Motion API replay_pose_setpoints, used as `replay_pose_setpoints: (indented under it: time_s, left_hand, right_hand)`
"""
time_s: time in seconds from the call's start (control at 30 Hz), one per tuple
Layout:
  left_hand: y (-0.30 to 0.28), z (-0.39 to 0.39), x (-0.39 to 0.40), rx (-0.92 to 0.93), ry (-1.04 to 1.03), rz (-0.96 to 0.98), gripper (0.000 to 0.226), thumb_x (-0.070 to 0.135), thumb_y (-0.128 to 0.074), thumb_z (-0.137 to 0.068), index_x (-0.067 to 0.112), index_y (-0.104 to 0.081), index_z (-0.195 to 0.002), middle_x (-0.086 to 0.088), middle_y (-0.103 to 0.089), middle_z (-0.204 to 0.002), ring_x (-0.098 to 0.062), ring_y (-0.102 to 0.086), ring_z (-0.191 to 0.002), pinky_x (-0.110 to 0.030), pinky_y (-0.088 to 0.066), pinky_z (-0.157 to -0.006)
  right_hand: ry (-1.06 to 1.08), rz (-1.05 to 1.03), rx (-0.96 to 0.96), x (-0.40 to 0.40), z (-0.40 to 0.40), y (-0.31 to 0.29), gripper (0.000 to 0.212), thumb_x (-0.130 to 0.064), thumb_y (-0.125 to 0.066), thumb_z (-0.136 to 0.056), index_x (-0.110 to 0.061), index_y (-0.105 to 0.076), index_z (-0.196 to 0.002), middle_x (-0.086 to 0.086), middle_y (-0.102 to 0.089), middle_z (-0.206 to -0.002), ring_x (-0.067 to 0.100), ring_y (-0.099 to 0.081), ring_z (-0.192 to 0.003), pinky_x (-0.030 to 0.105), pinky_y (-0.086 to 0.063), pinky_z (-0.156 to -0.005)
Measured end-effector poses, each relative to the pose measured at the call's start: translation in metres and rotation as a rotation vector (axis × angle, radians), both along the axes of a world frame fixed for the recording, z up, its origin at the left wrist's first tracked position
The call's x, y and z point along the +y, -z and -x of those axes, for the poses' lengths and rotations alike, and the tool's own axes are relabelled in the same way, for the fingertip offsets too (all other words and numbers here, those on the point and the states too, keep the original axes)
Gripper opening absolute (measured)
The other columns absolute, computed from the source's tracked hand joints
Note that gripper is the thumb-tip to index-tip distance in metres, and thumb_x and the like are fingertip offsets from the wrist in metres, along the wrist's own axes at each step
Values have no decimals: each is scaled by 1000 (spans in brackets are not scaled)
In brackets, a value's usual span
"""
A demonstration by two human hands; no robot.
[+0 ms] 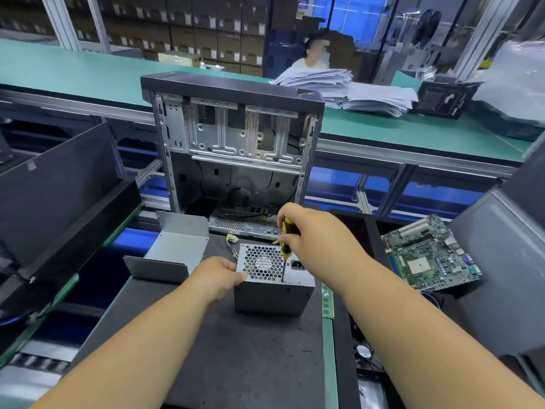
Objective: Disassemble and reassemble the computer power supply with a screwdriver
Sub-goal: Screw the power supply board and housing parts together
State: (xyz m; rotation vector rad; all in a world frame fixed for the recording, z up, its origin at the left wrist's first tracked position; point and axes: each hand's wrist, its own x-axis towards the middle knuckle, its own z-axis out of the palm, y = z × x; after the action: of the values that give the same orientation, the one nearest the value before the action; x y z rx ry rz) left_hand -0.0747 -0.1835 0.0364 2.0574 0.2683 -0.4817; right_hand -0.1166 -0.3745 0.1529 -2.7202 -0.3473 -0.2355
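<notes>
The grey power supply (pixel 274 293) stands on the dark work mat, its honeycomb fan grille and power socket facing up. My left hand (pixel 219 276) grips its left top corner, thumb on the grille edge. My right hand (pixel 306 234) holds a yellow-and-black screwdriver (pixel 285 246) upright. The shaft points down and the tip sits at the top face's front edge, right of the grille. Yellow wires (pixel 233 246) trail from the supply's far side. A bent grey metal cover (pixel 177 249) lies just left of the supply.
An open computer case (pixel 233 137) stands upright behind the supply. A green motherboard (pixel 430 252) lies at the right, a green RAM stick (pixel 327 302) beside the supply. Dark panels (pixel 59 196) lean at left, a grey panel (pixel 501 276) at right. A person sits behind paper stacks (pixel 348 87).
</notes>
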Motion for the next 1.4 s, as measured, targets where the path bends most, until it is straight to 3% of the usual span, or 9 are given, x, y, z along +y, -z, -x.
replay_pose_setpoints:
  time_s: [0.13,0.3,0.4,0.53,0.63,0.83,0.97,1.2,1.4]
  left_hand:
    - [2,3,-1,2,-22,6,23,29,-73,-86,14,-70,-103,-6,-72,-101,-24,-68,-97,-38,-53,-92]
    - [0,9,-4,-49,-64,-7,20,31,-71,-88,17,-71,-102,-3,-72,-101,-21,-67,-95,-33,-51,-84]
    - [-1,14,-9,-92,-104,-11,22,30,-69,-89,18,-70,-107,-4,-70,-106,-18,-63,-93,-29,-48,-75]
    - [4,20,-8,-145,-125,18,22,33,-66,-90,22,-70,-109,3,-69,-108,-16,-63,-101,-32,-48,-88]
    - [2,19,7,-214,-146,-7,16,40,-60,-92,33,-66,-106,14,-65,-100,-4,-60,-89,-24,-44,-70]
    - [-4,-2,56,-294,-215,-32,11,30,-61,-91,37,-69,-94,14,-66,-91,-2,-59,-83,-20,-40,-62]
    - [2,-22,81,-285,-196,-34,14,26,-61,-90,37,-69,-91,10,-67,-89,-9,-62,-86,-22,-42,-66]
    - [17,-69,98,-216,-63,-167,18,22,-55,-87,34,-67,-86,12,-64,-79,-8,-57,-67,-23,-42,-61]
    - [33,-114,101,-108,92,-183,13,18,-61,-84,28,-69,-88,10,-63,-80,-13,-56,-72,-23,-42,-63]
  right_hand:
    - [-24,-21,-8,0,2,2,13,-25,-60,-95,-23,-48,-95,-1,-59,-79,21,-56,-75,39,-52,-65]
    - [-44,-19,-20,-13,10,7,13,-30,-58,-97,-28,-45,-95,-6,-61,-80,16,-58,-73,39,-53,-65]
    - [-26,-75,2,-28,13,8,12,-31,-59,-96,-33,-47,-94,-10,-61,-76,5,-58,-65,32,-50,-59]
    - [24,-348,-31,-40,9,12,10,-26,-60,-96,-33,-53,-92,-17,-65,-78,-1,-63,-74,18,-49,-63]
    - [69,-556,-55,-37,-4,13,11,-23,-61,-96,-31,-55,-91,-21,-66,-79,-3,-62,-76,8,-44,-57]
    - [106,-681,11,-10,-40,24,10,-26,-61,-96,-34,-56,-92,-13,-66,-81,7,-62,-76,16,-49,-58]
    - [93,-688,139,15,-58,35,15,-24,-58,-96,-38,-55,-91,-10,-71,-86,25,-69,-88,51,-57,-78]
    - [133,-627,174,43,-90,42,15,-27,-58,-95,-41,-54,-93,-7,-70,-90,21,-68,-90,50,-57,-79]
    - [203,-578,187,50,-103,43,16,-25,-57,-95,-41,-53,-95,-7,-70,-91,21,-68,-88,49,-57,-77]
